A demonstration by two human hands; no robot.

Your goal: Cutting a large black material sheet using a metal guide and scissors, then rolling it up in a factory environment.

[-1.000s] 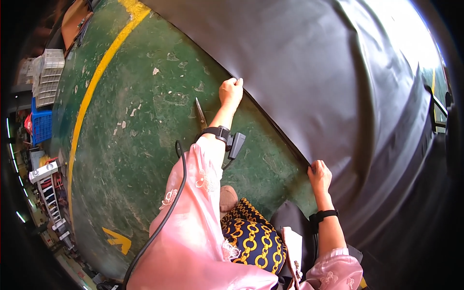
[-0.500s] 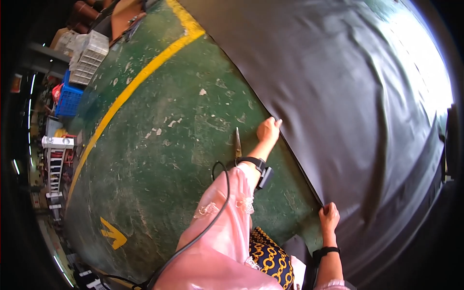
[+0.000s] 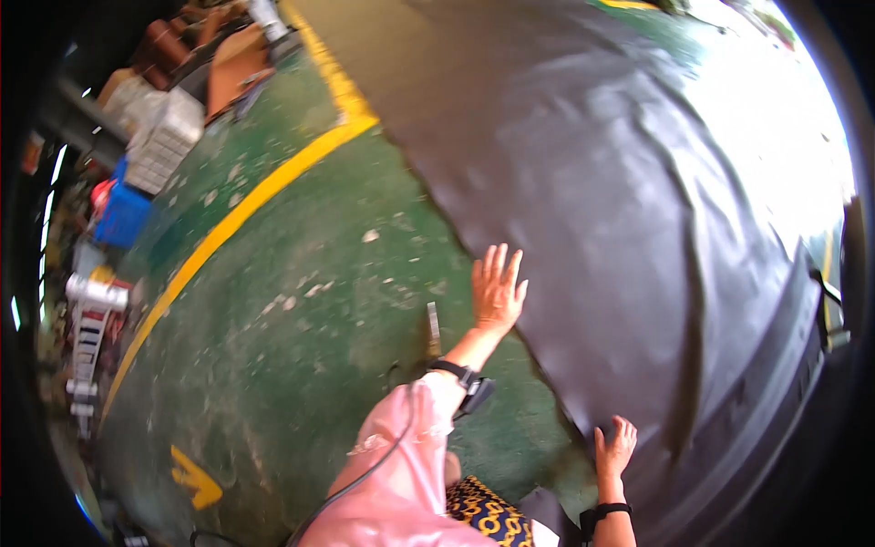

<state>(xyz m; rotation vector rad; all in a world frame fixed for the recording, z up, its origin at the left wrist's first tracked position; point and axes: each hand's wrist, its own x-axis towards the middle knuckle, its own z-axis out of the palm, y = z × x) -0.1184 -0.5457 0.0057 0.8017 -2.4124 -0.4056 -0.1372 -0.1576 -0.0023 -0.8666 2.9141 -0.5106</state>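
Note:
A wide sheet of dark grey-brown material (image 3: 583, 237), smooth like leather or vinyl, lies spread over the green floor (image 3: 301, 356). My left hand (image 3: 498, 290) is open at the sheet's left edge, fingers spread and pointing away from me. Nearer to me, my right hand (image 3: 616, 445) rests over the same edge with its fingers apart, also open. Neither hand grips the material. Left of my left wrist lies a pair of scissors (image 3: 433, 326) on the floor, its handles partly hidden by my arm.
A yellow floor line (image 3: 237, 214) curves along the left. Beyond it stand a blue crate (image 3: 123, 216), a white crate (image 3: 166, 137) and a white ladder-like frame (image 3: 87, 342). Brown sheets (image 3: 239, 73) are piled at the far left. A dark cable (image 3: 387, 451) runs along my left sleeve.
Both hands have let go of the sheet's edge and opened out. The edge, pinched and straight before, now lies wavier. The view has shifted a little.

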